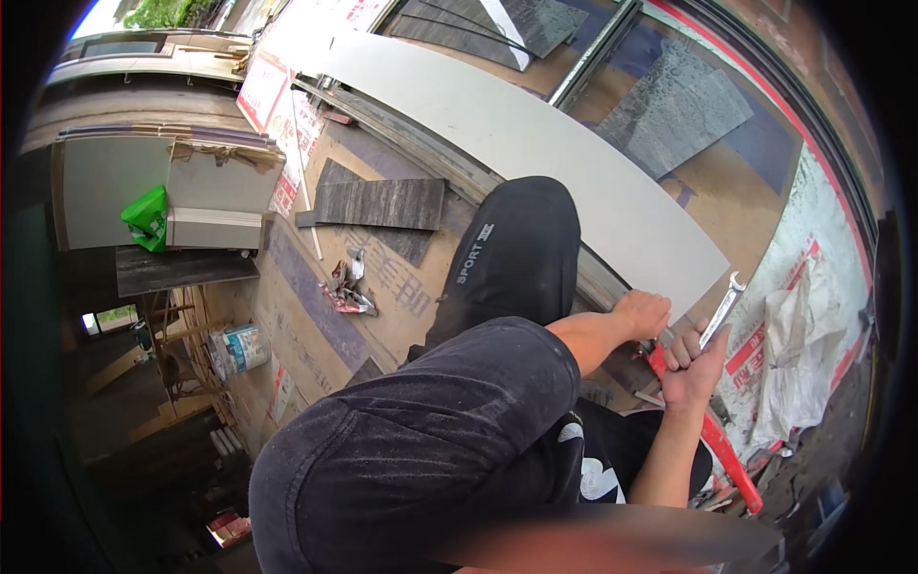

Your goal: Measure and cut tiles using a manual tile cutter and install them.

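My right hand (696, 365) is closed around a silver wrench (721, 311), its open jaw pointing up and away from me. Just left of it, my left hand (643, 316) is curled into a fist at the near end of a long metal rail (601, 277). What its fingers hold is hidden. Below both hands, a red bar (732, 459) slants down to the right, its upper end close under my fingers. A long pale panel (535, 143) lies along the rail, its near end beside my hands.
Dark grey planks (382, 204) and a crumpled wrapper (349, 292) lie on the covered floor to the left. A grey tile (679, 110) rests beyond the panel. White plastic sacking (798, 344) is at right. A bucket (239, 350) and a green bag (146, 218) stand far left.
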Demonstrator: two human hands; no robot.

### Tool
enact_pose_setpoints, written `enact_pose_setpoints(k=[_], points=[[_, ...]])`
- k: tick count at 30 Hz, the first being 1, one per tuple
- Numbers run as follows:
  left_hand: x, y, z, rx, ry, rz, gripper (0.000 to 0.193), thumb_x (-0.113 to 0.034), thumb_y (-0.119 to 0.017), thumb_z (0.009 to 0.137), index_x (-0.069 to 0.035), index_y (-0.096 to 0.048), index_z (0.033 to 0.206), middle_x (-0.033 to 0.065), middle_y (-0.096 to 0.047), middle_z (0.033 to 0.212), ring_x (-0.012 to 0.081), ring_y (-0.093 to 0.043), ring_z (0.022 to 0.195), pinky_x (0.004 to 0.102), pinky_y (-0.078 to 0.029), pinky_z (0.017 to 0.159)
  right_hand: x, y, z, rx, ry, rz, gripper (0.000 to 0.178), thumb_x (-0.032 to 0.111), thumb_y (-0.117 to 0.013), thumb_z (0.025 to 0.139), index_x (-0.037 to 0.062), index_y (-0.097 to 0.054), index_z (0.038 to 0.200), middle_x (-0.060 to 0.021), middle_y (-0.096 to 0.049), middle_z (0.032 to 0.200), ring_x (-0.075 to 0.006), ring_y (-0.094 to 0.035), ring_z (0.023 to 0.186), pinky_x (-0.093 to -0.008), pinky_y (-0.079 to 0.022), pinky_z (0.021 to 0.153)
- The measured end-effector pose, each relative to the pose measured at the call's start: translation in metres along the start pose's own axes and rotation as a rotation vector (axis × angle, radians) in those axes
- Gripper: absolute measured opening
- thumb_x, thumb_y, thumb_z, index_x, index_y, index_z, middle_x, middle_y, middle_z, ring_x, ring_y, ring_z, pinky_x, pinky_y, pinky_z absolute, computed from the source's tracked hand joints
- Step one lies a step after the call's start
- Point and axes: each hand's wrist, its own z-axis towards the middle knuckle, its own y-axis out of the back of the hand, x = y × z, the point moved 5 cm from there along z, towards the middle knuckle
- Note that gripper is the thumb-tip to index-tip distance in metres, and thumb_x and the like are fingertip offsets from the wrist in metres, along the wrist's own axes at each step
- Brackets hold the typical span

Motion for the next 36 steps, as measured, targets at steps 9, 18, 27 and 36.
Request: enact_pose_setpoints(k=[9,18,27,36], points=[[-0.001,0.004,0.001,0.092,0.083,0.050,0.023,-0.031,-0.053,0.088,-0.009,-0.060,0.093,0.0122,-0.065,0.093,0.0307,-0.065,0.092,0.0439,-0.051,0.082,-0.001,-0.008,-0.003,0.063,0.006,-0.290,0.040,0.043,-0.038,0.103,0.0083,-0.054,0.091,0.0074,-0.029,0.057,-0.0038,-0.025,0.044,-0.0237,-0.023,0.039],[-0.014,0.031,-0.003,0.199,0.171,0.011,0.025,-0.029,-0.054,0.084,-0.008,-0.068,0.089,0.0157,-0.070,0.095,0.0326,-0.067,0.092,0.0443,-0.053,0.081,-0.003,0.004,0.003,0.121,0.235,-0.960,0.040,0.043,-0.052,0.099,0.0035,-0.059,0.092,0.0028,-0.049,0.067,-0.0068,-0.042,0.056,-0.0247,-0.035,0.049],[-0.015,0.033,-0.003,0.178,0.166,0.013,0.027,-0.031,-0.059,0.078,-0.005,-0.069,0.082,0.0178,-0.070,0.088,0.0341,-0.068,0.088,0.0437,-0.054,0.078,-0.004,-0.006,-0.010,0.217,0.230,-1.042,0.034,0.033,-0.055,0.099,0.0014,-0.058,0.087,0.0039,-0.048,0.073,-0.0063,-0.041,0.070,-0.0250,-0.035,0.061],[-0.015,0.034,-0.005,0.188,0.153,0.013,0.028,-0.031,-0.058,0.079,-0.007,-0.066,0.091,0.0171,-0.069,0.090,0.0345,-0.067,0.089,0.0449,-0.054,0.079,-0.003,-0.011,-0.011,0.207,0.285,-1.145,0.032,0.032,-0.057,0.097,0.0000,-0.059,0.093,0.0000,-0.055,0.070,-0.0079,-0.049,0.061,-0.0256,-0.042,0.056]])
